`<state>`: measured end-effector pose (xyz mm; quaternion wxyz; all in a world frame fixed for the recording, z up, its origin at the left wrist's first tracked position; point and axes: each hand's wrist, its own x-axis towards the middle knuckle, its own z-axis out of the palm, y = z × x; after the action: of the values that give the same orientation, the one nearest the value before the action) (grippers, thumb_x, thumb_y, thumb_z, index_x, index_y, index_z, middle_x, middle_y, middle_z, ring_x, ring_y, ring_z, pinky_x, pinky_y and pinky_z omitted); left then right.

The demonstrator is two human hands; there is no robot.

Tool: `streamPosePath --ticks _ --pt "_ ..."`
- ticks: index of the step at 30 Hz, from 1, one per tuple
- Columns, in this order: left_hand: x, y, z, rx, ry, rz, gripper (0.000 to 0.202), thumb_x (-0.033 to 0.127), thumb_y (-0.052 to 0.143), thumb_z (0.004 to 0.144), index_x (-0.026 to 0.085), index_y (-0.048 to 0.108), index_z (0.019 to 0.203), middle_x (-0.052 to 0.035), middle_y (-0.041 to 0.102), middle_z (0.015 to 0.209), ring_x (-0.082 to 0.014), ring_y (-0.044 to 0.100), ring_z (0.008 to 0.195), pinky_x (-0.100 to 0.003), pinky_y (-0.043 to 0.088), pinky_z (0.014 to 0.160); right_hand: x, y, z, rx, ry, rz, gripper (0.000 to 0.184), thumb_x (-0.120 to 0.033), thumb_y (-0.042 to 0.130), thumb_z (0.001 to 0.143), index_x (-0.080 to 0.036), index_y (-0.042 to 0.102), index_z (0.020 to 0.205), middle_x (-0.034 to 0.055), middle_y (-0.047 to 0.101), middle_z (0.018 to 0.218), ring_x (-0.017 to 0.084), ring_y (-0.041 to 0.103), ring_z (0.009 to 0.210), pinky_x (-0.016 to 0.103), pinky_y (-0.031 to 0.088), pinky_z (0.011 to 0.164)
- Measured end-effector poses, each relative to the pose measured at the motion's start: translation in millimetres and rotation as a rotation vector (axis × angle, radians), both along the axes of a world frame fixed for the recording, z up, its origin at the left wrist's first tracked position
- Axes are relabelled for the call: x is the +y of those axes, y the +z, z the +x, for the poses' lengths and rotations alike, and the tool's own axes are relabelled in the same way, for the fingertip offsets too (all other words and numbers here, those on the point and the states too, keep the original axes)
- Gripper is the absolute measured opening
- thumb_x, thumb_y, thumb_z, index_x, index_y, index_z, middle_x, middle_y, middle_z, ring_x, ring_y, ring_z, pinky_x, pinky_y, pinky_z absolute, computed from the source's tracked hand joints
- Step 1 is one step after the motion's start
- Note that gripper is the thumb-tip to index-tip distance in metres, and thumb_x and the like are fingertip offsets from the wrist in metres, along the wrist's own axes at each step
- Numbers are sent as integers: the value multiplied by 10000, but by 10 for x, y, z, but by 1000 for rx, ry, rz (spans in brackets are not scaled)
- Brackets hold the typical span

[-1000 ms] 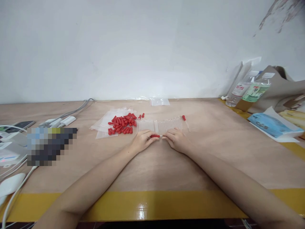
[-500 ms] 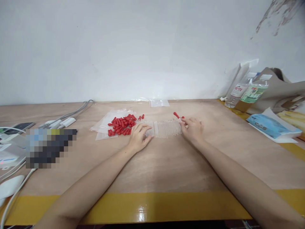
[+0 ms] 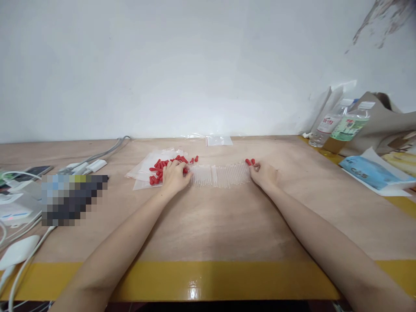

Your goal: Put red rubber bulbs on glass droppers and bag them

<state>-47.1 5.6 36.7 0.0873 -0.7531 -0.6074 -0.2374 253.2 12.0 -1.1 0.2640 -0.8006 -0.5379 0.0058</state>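
A heap of small red rubber bulbs lies partly on clear plastic bags. Over the heap's right side is my left hand, its thumb and finger pinched on one red bulb. Slim clear tubes like droppers lie side by side in a row between my hands. At the row's right end, my right hand has its fingertips closed at a red bulb. Another red bulb sits just left of it. My fingers hide whether a tube joins these bulbs.
A flat clear bag lies by the wall. Chargers, cables and a blurred dark object occupy the left. Bottles, a paper bag and a blue tissue pack stand or lie at right. Yellow tape edges the table.
My left hand has moved left from the tubes onto the red heap and pinched a bulb. At right, the slanted red bulb now lies close beside the other, near my right fingertips.
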Motion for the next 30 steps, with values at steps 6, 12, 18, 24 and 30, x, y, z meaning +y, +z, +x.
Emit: streamPosePath --ticks 6,12,18,24,30 --pt "99 128 -134 44 13 -149 164 362 551 721 211 610 702 -50 620 832 -253 529 878 -377 374 735 -27 24 -29 -16 54 24 234 -399 489 742 -232 644 795 48 654 820 245 568 838 421 286 800" --pt "172 176 -231 47 52 -272 106 312 568 689 226 630 702 -10 653 794 -220 573 787 -317 395 645 -27 27 -33 -39 66 -17 204 -378 525 714 -243 671 761 51 654 829 263 567 853 438 300 797" --pt "157 145 -207 94 74 -258 112 309 562 684 221 631 672 -28 653 785 -241 569 805 -343 397 669 -11 11 -34 -58 60 -31 222 -350 504 723 -227 688 719 80 660 772 275 581 830 433 313 783" --pt "97 84 -128 149 50 -75 148 319 522 736 205 612 764 -72 615 874 -272 519 905 -400 362 762 -68 38 -77 32 54 53 249 -360 486 745 -214 685 713 64 644 676 246 587 735 422 327 781" --pt "98 -20 -74 180 77 -14 280 432 510 747 179 611 680 -97 601 842 -280 507 891 -412 328 780 -339 37 -315 18 680 304 182 -317 549 748 -188 642 658 26 599 620 154 536 644 271 391 637"
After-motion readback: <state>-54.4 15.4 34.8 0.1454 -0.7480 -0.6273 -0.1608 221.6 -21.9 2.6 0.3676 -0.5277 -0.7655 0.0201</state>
